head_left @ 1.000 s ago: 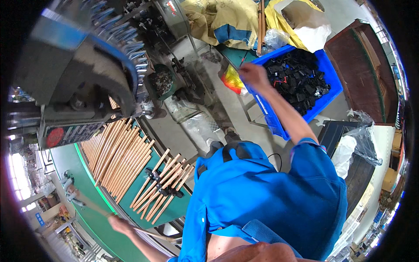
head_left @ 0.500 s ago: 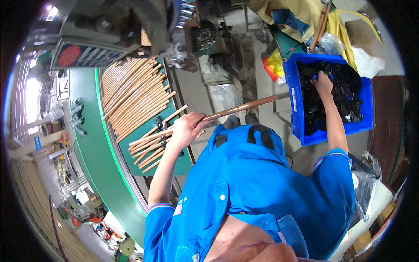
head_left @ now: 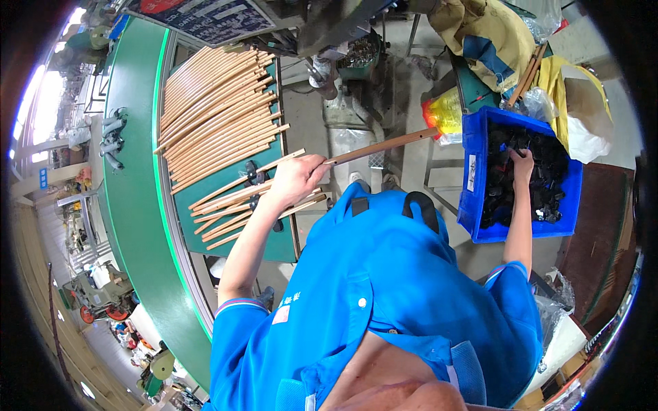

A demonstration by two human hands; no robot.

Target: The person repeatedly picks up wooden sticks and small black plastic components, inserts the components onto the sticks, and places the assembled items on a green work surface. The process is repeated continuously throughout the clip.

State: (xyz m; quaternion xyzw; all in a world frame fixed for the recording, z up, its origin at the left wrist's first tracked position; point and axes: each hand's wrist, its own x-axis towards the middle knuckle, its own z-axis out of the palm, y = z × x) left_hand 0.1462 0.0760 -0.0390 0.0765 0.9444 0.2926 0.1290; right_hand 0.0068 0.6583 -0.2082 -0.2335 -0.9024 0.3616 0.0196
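My left hand (head_left: 299, 181) is closed around a brown, wood-coloured tube (head_left: 384, 145) with small holes in it. The tube slants up to the right, its far end near the blue bin (head_left: 473, 218). Inside that bin lies a heap of small black plastic parts (head_left: 541, 181). My right hand (head_left: 522, 166) reaches into the heap with its fingers curled together; what they grip among the dark parts is hard to see. Left of my left hand, several tubes (head_left: 226, 222) lie beside black fittings (head_left: 256, 175) on the green table.
Many similar tubes (head_left: 216, 103) lie in a row on the green table (head_left: 199, 188). A machine (head_left: 226, 17) overhangs the far end. A green conveyor belt (head_left: 130, 226) runs along the left. Yellow sacks (head_left: 552, 89) and a red-yellow bag (head_left: 444, 115) stand beyond the bin.
The view has shifted, with the machine now higher in it. My right hand is still in the bin, its fingers more drawn together. My left hand keeps the tube.
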